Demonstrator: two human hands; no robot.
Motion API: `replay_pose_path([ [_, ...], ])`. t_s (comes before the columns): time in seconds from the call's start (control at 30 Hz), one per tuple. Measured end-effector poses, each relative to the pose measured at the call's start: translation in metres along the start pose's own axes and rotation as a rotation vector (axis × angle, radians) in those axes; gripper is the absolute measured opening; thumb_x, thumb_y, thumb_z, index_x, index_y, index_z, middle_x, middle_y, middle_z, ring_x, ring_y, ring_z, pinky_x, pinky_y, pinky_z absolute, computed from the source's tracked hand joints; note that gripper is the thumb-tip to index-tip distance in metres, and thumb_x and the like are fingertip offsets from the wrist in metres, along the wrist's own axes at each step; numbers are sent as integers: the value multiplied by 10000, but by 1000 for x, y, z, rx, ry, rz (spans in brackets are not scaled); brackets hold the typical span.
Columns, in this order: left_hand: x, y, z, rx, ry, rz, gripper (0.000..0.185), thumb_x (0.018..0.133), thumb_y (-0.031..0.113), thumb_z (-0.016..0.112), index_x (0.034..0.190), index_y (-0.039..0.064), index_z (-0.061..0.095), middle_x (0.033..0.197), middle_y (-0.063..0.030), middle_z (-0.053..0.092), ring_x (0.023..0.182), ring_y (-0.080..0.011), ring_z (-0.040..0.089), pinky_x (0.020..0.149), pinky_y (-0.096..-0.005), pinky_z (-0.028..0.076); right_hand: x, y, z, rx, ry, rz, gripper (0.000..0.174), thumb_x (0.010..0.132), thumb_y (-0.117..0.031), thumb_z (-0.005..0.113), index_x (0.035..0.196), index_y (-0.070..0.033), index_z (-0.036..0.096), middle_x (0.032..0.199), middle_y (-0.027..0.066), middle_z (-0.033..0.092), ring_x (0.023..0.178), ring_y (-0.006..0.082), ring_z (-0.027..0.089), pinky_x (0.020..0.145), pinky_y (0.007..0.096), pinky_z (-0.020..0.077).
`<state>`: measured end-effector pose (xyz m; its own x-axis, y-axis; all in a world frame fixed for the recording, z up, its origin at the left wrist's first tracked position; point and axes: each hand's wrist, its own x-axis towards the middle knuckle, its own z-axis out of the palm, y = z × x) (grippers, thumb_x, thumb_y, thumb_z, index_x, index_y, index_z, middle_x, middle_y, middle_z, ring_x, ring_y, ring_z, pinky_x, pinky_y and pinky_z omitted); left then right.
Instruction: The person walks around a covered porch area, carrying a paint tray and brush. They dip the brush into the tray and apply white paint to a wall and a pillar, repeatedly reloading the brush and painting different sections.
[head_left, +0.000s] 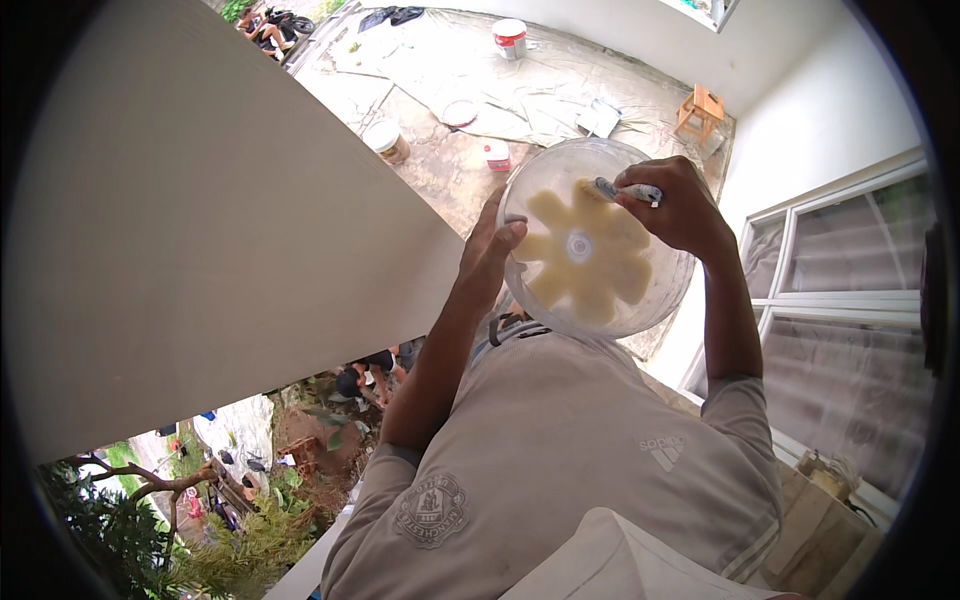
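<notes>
In front of my chest is a round translucent plastic tub (667, 281), tilted so that I look down into it. Pale yellow-cream paint or a similar liquid (555, 277) fills the flower-shaped hollow of its base. My left hand (487, 251) grips the tub's rim on the left, thumb over the edge and fingers mostly hidden outside. My right hand (679, 206) holds a paintbrush (637, 193) by its blue-and-white smeared handle. The bristles point down into the tub, at the upper end of the liquid; whether they touch it I cannot tell.
A white wall or pillar (225, 225) rises close on the left, and windows (832, 375) line the right. Beyond lie a plastic sheet (442, 67), buckets (510, 45), a red-and-white container (497, 157) and a wooden stool (700, 112). One person (367, 379) bends at lower left; another (259, 30) sits far off.
</notes>
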<state>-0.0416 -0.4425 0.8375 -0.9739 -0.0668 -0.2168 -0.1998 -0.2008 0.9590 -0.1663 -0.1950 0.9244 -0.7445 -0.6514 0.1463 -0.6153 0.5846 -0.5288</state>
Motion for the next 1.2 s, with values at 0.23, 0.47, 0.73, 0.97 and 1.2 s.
replay_pose_path([
  [0.23, -4, -5, -1, -33, 18, 27, 743, 889, 520, 561, 1461, 70, 411, 1256, -168, 546, 1122, -263, 574, 839, -411, 546, -4, -8, -13, 81, 91, -74, 137, 787, -111, 753, 901, -35, 742, 786, 156, 704, 714, 310, 684, 675, 372, 519],
  [0.47, 0, -17, -3, -119, 37, 9, 716, 925, 492, 538, 1456, 35, 393, 1256, -156, 556, 1121, -255, 589, 816, -412, 559, -12, -1, -26, 170, 168, -110, 136, 777, -65, 769, 899, -11, 738, 814, 130, 726, 736, 245, 708, 691, 325, 535],
  [0.73, -1, -14, -11, -152, 46, -32, 747, 919, 507, 513, 1533, 131, 311, 1352, -135, 496, 1139, -297, 587, 829, -442, 558, -18, 3, -40, 349, 314, -99, 90, 780, -27, 785, 859, -19, 742, 841, 78, 737, 766, 155, 692, 706, 296, 541],
  [0.97, 3, -21, -19, -140, 36, -162, 909, 834, 700, 527, 1538, 176, 290, 1355, -195, 451, 1253, -325, 485, 870, -509, 532, -7, -16, -84, 317, 274, -275, 147, 671, 16, 802, 781, -39, 722, 723, 64, 712, 629, 126, 677, 595, 252, 520],
  [1.2, 11, 7, -22, -206, 11, -238, 946, 833, 725, 524, 1508, 92, 330, 1415, -210, 464, 1254, -358, 527, 965, -561, 474, 21, -55, -122, 360, 322, -497, 138, 670, 60, 790, 785, -4, 745, 702, 92, 712, 613, 150, 693, 569, 257, 546],
])
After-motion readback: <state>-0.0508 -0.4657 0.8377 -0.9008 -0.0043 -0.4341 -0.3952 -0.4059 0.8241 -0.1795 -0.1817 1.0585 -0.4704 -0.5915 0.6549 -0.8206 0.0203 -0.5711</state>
